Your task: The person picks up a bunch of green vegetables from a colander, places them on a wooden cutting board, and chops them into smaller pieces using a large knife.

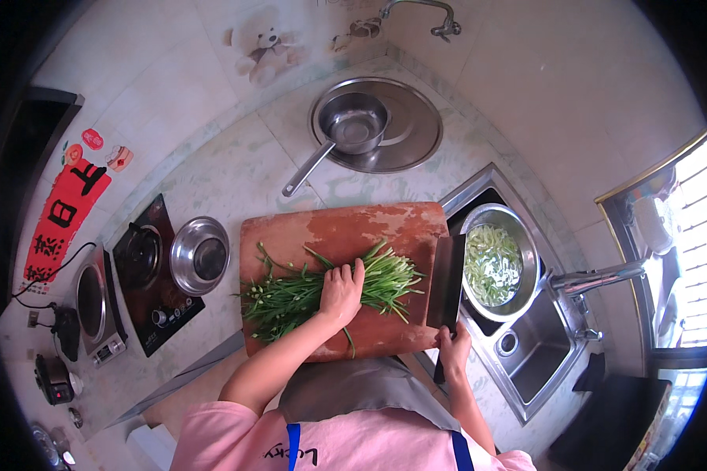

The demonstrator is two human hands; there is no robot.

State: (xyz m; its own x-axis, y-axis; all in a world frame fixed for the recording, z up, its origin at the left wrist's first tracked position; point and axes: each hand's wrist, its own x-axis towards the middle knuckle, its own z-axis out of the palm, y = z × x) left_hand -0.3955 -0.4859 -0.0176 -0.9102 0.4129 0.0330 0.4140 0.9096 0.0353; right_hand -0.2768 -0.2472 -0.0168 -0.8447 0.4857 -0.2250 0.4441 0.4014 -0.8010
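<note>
A bunch of green flowering chives [294, 294] lies across a worn reddish-brown cutting board [342, 229], its budded tips to the left and pale cut stems to the right. My left hand [342, 294] grips the bunch from above near its middle, fingers bent over the stalks. By its dark handle, my right hand [455, 347] holds a kitchen cleaver [446, 282]. The wide blade is at the board's right edge, apart from the stem ends. Some loose stalks stick out of the bunch on the board.
Right of the board, a metal bowl [530, 259] of shredded pale-green vegetable in water stands over the double sink [536, 365]. Behind, a saucepan [353, 126] rests on a round steel lid or tray [415, 141]. Leftward are a steel basin [182, 259] and an induction cooktop [153, 318].
</note>
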